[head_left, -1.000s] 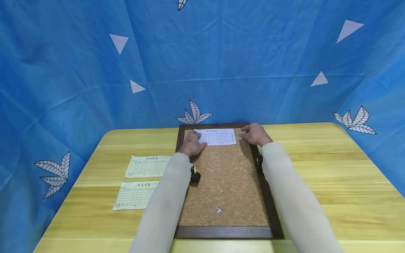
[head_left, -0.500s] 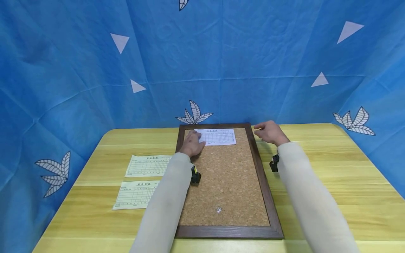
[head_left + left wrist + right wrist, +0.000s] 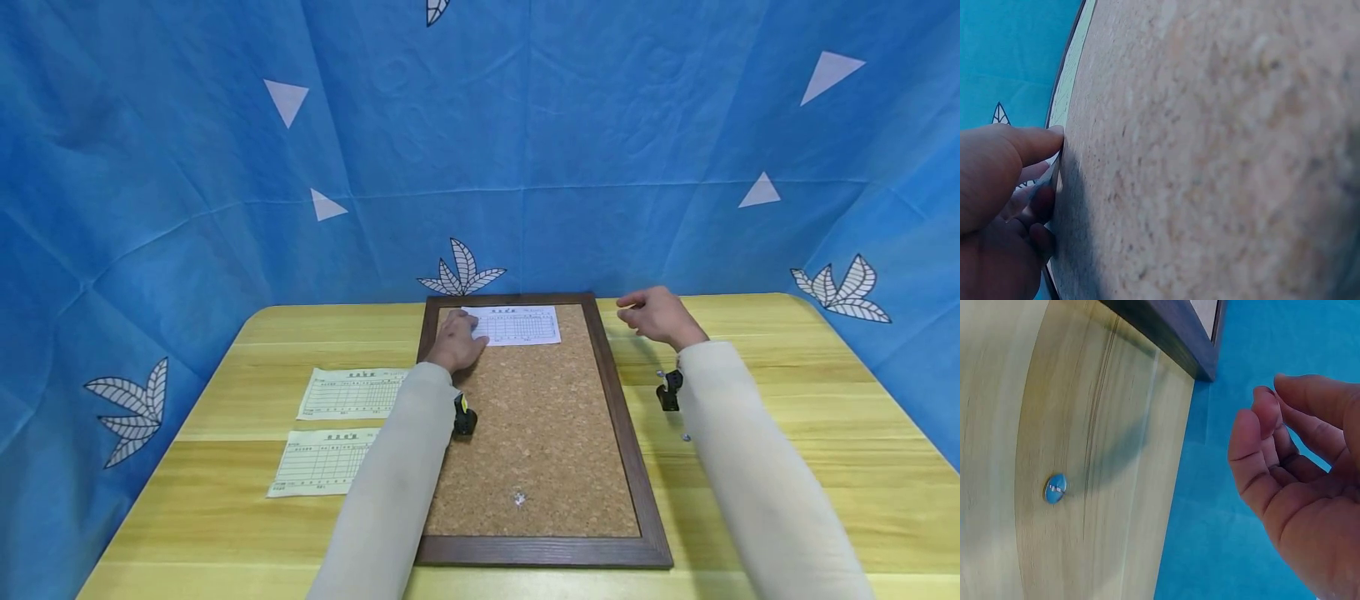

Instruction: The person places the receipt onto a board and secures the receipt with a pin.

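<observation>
A printed paper slip [image 3: 525,327] lies across the top of the framed cork board [image 3: 532,417]. My left hand [image 3: 454,340] rests on the slip's left end, thumb and fingertips touching paper and board. In the left wrist view the thumb [image 3: 1041,142] lies along the paper's edge. Right of the frame, my right hand [image 3: 660,317] hovers over the table with its fingers loosely bent. Nothing shows between its fingers in the right wrist view. A shiny round tack [image 3: 1055,489] lies on the tabletop below that hand.
Two more printed slips lie left of the board, an upper slip [image 3: 348,394] and a lower slip [image 3: 318,467], partly behind my left sleeve. A small silvery spot [image 3: 519,498] sits low on the cork. A blue patterned cloth [image 3: 480,150] hangs behind the table.
My right hand has left the slip's right end and moved right, past the frame and over the table. Small shiny pieces show beside its wrist now. My left hand has stayed in place.
</observation>
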{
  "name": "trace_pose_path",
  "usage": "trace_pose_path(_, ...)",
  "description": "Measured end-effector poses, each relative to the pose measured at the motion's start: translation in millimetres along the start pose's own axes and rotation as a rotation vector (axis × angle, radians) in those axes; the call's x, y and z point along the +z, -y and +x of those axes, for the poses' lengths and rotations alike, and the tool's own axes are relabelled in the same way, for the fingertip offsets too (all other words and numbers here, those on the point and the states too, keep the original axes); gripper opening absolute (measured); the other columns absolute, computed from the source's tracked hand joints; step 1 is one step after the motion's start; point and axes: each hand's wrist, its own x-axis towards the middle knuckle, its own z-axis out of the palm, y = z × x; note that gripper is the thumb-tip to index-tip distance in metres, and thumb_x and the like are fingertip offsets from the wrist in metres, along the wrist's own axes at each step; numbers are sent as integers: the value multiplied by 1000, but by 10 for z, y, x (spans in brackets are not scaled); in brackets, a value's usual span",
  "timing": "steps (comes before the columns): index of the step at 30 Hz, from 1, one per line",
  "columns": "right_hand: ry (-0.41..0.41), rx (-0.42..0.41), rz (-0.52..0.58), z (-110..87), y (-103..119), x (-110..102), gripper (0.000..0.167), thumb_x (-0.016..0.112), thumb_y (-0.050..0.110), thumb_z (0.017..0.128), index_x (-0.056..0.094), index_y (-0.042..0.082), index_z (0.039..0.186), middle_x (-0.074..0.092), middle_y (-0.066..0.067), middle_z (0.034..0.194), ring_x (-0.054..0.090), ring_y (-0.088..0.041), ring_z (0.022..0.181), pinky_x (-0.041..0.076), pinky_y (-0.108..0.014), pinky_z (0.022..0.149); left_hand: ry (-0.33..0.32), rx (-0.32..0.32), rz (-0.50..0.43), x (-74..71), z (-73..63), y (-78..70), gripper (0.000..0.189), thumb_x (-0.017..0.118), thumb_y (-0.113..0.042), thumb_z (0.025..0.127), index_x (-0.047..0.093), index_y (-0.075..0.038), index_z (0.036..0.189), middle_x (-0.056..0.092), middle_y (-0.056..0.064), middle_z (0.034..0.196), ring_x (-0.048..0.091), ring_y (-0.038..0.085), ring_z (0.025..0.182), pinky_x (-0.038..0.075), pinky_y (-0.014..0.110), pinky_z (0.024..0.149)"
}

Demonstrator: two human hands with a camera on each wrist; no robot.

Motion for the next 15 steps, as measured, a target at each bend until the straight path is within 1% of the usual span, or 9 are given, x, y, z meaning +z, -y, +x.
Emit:
trace_pose_path(8,7,17,20,-41,-52,-53,44,47,14,106,46,-10,143,57,-34,127,57,-48,112,49,-55,93,-1,5,3,2,0,3,48,56,-23,103,49,0,145,32,15,157,30,30,145,26,40,117)
trace_pose_path(15,1,24,28,-94,-122,-89,44,46,13,106,46,-10,143,55,-35,127,57,-48,113,49,-55,94,4,-6,-14,5,6,15,49,58,-23,103,49,-1,146,31,14,158,29,30,145,27,40,117)
